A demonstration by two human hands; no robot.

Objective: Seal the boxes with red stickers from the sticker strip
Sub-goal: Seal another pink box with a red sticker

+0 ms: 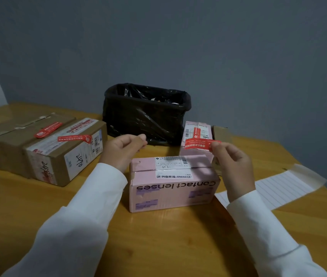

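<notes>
Head view, wooden desk [168,246] against a grey-blue wall.

Right hand [233,166]: thumb and forefinger pinch the right end of a loose red sticker [199,144]. The sticker is held roughly level in the air, above and just beyond the far right corner of the near pink box [172,184]. It does not touch that box.

Left hand [123,149]: fingers curled, thumb tip against forefinger tip, raised over the desk left of the near pink box. Whether anything is between the fingertips cannot be told.

Near pink box: centre of the desk, flaps closed, "Contact lenses" printed upside down on its near side, white labels on top. No red sticker shows on it.

Second pink box [197,136]: farther, to the right, partly hidden behind the held sticker; one red sticker lies across its top.

Two brown cardboard boxes on the left, touching side by side: the far brown box [9,140] and the near brown box [66,156], each with a red sticker on top.

Black-lined bin [144,114]: far centre, against the wall.

White backing strip [278,188]: flat on the desk at right, its near end running under the right wrist; far end curls up.

Both arms in white sleeves.
</notes>
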